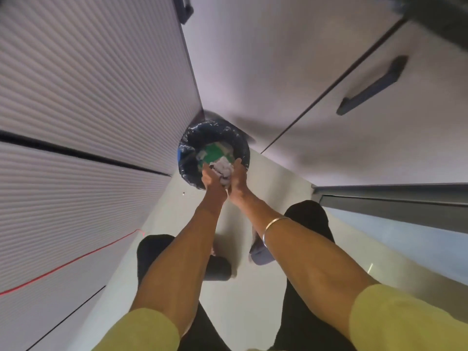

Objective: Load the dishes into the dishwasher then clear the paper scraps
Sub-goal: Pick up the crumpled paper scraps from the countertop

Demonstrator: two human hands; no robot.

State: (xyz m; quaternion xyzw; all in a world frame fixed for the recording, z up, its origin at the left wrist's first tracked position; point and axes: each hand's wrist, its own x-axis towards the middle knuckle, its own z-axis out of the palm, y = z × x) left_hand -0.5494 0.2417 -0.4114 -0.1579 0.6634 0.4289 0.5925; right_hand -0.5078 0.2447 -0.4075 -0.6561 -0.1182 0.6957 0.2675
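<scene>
Yellow sleeves, both bare arms stretched down to a bin in the corner.

Nearest are the yellow sleeves (405, 317) and black trousers (307, 221); a thin metal bangle (274, 224) circles the right forearm. Further out, the left hand (211, 179) and right hand (239, 177) are pressed together, cupped around a wad of crumpled white paper scraps (224, 172), held just over the near rim of the round bin lined with a glossy black plastic bag (186, 158), where green and white rubbish already lies. The wad looks light, soft and loose, likely to shed bits, so squeezing it from both sides seems right. Beyond stand pale cabinet doors with a dark bar handle (372, 84).
</scene>
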